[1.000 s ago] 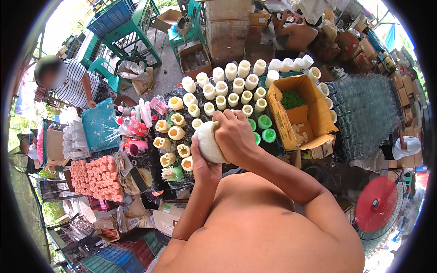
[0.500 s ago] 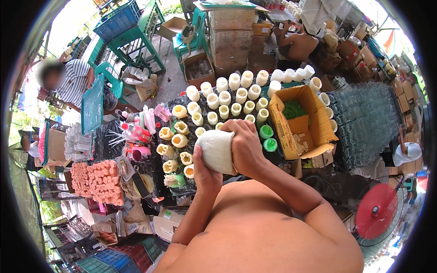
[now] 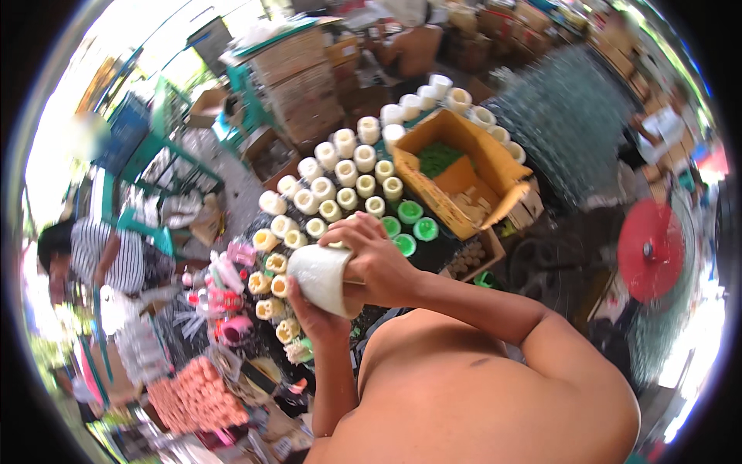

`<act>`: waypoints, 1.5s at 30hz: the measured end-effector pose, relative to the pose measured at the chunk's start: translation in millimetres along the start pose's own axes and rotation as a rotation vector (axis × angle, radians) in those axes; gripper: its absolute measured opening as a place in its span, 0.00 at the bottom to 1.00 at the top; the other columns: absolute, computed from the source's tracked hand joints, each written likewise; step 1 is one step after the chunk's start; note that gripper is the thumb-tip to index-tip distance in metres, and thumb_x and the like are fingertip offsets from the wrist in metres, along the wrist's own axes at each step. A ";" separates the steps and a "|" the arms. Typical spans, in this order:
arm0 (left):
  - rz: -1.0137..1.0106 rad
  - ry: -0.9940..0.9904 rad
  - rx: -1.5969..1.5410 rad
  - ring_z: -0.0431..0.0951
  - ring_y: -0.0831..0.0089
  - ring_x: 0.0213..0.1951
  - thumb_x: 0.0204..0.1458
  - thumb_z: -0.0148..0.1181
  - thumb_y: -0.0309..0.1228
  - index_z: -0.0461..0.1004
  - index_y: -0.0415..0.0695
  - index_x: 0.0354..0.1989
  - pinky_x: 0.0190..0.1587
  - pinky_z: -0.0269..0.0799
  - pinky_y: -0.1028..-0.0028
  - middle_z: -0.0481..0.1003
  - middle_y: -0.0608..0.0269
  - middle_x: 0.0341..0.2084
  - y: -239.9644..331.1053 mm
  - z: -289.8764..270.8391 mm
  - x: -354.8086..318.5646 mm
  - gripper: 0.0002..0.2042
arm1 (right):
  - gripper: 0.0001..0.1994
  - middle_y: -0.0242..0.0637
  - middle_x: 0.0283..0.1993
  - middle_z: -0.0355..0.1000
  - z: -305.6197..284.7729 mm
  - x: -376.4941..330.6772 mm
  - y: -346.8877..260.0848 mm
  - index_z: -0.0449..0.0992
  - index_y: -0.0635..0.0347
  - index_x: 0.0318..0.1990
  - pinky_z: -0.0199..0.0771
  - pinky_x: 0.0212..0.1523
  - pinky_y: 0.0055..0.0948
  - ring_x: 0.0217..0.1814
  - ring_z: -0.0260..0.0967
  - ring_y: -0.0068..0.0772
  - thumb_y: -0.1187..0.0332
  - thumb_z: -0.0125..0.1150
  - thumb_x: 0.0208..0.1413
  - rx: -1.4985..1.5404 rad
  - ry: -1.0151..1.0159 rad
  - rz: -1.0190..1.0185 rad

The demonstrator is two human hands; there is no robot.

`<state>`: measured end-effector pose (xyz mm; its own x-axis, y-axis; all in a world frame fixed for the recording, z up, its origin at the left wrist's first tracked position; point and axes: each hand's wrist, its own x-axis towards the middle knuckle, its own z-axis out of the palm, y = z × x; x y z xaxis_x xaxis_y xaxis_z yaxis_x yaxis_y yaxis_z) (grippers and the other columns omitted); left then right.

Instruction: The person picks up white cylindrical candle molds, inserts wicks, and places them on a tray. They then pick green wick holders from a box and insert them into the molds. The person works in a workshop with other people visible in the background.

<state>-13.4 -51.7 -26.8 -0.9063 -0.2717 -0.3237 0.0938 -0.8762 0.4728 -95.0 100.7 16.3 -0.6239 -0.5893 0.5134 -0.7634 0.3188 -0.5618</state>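
Table swung left on my remote view; cup remains gripped: left hand cupped below, right hand curled at rim. Handling uninterrupted.

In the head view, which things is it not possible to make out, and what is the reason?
Inside of the white vessel: head view, hidden by its wall and the right hand.
Left hand, most fingers: head view, behind the vessel.
Fan, separate blades: head view, blurred.
Clear pieces, single outlines: head view, blurred.
Wearer's torso, lower part of picture: cut off by the edge.
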 end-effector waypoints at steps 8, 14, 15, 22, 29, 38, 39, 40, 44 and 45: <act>-0.257 -0.074 0.053 0.78 0.56 0.63 0.69 0.50 0.58 0.68 0.46 0.70 0.66 0.75 0.54 0.76 0.55 0.62 -21.4 12.1 20.2 0.32 | 0.06 0.32 0.59 0.74 -46.5 -49.0 -20.0 0.86 0.48 0.34 0.52 0.77 0.58 0.68 0.68 0.40 0.59 0.72 0.60 -0.169 0.164 0.239; -0.625 -0.206 -0.063 0.79 0.57 0.61 0.73 0.49 0.52 0.75 0.47 0.65 0.60 0.80 0.59 0.78 0.55 0.61 -68.8 22.5 32.0 0.25 | 0.35 0.45 0.70 0.68 -76.7 -106.8 -29.0 0.68 0.53 0.69 0.63 0.73 0.50 0.70 0.68 0.56 0.57 0.76 0.57 -0.030 0.268 0.468; -0.656 -0.223 -0.062 0.79 0.55 0.61 0.73 0.48 0.52 0.75 0.46 0.65 0.58 0.81 0.59 0.77 0.55 0.61 -81.7 31.8 29.8 0.24 | 0.43 0.48 0.73 0.65 -82.4 -114.5 -29.3 0.61 0.55 0.76 0.62 0.74 0.51 0.72 0.66 0.59 0.56 0.77 0.56 0.043 0.300 0.513; -0.989 -0.313 0.205 0.72 0.61 0.68 0.73 0.40 0.63 0.67 0.49 0.72 0.74 0.67 0.56 0.73 0.63 0.67 -167.5 98.9 9.4 0.34 | 0.61 0.52 0.76 0.60 -109.5 -160.6 16.9 0.51 0.64 0.79 0.64 0.76 0.46 0.77 0.63 0.54 0.53 0.88 0.44 -0.038 0.507 0.682; -1.045 -0.318 0.593 0.72 0.72 0.67 0.75 0.40 0.57 0.67 0.56 0.71 0.71 0.61 0.56 0.76 0.70 0.63 -258.3 159.3 7.3 0.26 | 0.41 0.44 0.60 0.77 -179.2 -214.2 79.3 0.66 0.63 0.69 0.78 0.62 0.37 0.62 0.78 0.39 0.66 0.82 0.49 0.137 0.828 0.788; -0.973 -0.360 0.454 0.75 0.64 0.67 0.76 0.43 0.47 0.67 0.44 0.72 0.69 0.74 0.59 0.73 0.60 0.67 -297.1 153.0 34.4 0.25 | 0.49 0.48 0.70 0.67 -206.7 -237.4 121.9 0.61 0.57 0.72 0.67 0.72 0.48 0.72 0.67 0.53 0.66 0.87 0.43 -0.001 0.664 0.577; -0.951 -0.386 0.492 0.75 0.65 0.67 0.76 0.44 0.47 0.67 0.44 0.72 0.69 0.74 0.60 0.73 0.60 0.67 -296.8 154.4 33.5 0.25 | 0.50 0.48 0.69 0.67 -204.1 -232.7 125.1 0.61 0.56 0.72 0.67 0.72 0.51 0.71 0.67 0.57 0.66 0.87 0.42 -0.023 0.667 0.543; -0.928 -0.412 0.531 0.75 0.65 0.67 0.76 0.45 0.46 0.67 0.43 0.72 0.69 0.74 0.60 0.73 0.60 0.67 -295.3 156.7 31.6 0.25 | 0.50 0.48 0.69 0.68 -200.1 -232.4 125.2 0.59 0.55 0.72 0.67 0.72 0.52 0.72 0.67 0.59 0.65 0.87 0.43 -0.039 0.672 0.541; -0.867 -0.526 0.648 0.79 0.68 0.61 0.76 0.44 0.43 0.69 0.38 0.68 0.62 0.78 0.63 0.77 0.57 0.62 -282.2 140.2 34.5 0.23 | 0.49 0.48 0.68 0.69 -190.9 -234.6 108.3 0.60 0.57 0.72 0.68 0.71 0.50 0.72 0.67 0.56 0.64 0.87 0.44 0.067 0.711 0.657; -0.845 -0.560 0.674 0.81 0.69 0.59 0.77 0.43 0.42 0.71 0.36 0.66 0.60 0.79 0.64 0.79 0.56 0.59 -281.8 138.0 36.3 0.23 | 0.49 0.47 0.68 0.69 -193.2 -237.6 101.0 0.60 0.57 0.72 0.69 0.71 0.49 0.71 0.68 0.55 0.64 0.87 0.44 0.102 0.709 0.691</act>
<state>-129.6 240.2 -58.7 -0.6467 0.6397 -0.4153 -0.6936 -0.2666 0.6692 -56.2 416.3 -37.0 -0.9073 0.2922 0.3024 -0.1969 0.3401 -0.9195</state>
